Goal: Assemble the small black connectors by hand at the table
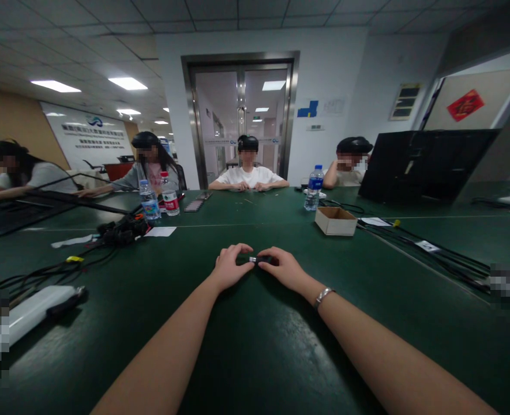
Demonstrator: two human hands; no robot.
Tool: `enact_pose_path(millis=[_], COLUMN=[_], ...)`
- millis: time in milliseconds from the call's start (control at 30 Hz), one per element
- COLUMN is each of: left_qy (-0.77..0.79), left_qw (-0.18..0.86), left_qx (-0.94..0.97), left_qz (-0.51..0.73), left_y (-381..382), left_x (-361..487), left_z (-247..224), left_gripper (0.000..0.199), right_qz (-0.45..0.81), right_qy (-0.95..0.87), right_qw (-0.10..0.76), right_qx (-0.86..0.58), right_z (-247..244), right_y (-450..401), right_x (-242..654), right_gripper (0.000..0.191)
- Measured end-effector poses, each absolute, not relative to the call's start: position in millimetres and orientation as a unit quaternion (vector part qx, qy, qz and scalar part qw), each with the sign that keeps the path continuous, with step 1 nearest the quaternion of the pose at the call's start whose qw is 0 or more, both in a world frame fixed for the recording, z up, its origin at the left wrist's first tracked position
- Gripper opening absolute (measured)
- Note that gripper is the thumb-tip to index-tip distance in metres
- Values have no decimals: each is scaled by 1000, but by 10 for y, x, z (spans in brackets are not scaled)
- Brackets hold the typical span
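Note:
In front of me, low over the green table (255, 334), is a small dark piece with a silver metal end (252, 260), which looks like a USB flash drive. My right hand (285, 267) pinches its dark body between thumb and fingers; a bracelet is on that wrist. From the other side my left hand (231, 267) reaches to the silver end. Its thumb tip is close to the metal, and a gap shows between thumb and forefinger. Whether the left thumb touches the metal I cannot tell.
An open cardboard box (335, 222) and a water bottle (314, 189) stand ahead to the right, near a black monitor (423, 164). More bottles (169, 195) and tangled black cables (120, 230) are on the left. Several people in headsets sit around the table.

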State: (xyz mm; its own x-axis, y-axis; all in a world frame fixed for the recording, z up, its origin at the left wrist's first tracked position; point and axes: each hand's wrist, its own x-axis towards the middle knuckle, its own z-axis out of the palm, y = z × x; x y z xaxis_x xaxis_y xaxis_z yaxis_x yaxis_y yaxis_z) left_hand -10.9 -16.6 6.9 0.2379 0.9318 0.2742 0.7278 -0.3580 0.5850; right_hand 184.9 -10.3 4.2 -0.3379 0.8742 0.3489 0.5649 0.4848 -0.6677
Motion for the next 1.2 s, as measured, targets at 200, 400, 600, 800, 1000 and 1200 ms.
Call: enact_pose_path(millis=[200,400,600,800,1000,1200], left_qy=[555,550,545,540,552,547], left_qw=[165,171,184,183,172,177], left_qx=[772,771,773,774,764,771], left_qz=[264,271,269,276,286,274], left_y=[-152,-195,-187,-212,-176,-167], left_x=[-86,-80,-90,-87,-82,-96], left_z=[64,102,106,131,92,95], left_gripper=[41,30,38,26,33,24], right_qz=[229,229,231,225,224,221], right_qy=[-784,-783,-785,-788,-787,-790], right_qw=[352,352,353,348,348,337], right_qx=[-457,-458,-453,-455,-457,-463], right_z=[29,31,14,20,26,48], right_y=[-97,-93,-85,-89,-89,-105], right_x=[1847,1856,1863,1864,1858,1850], right_gripper=[23,24,24,23,24,25])
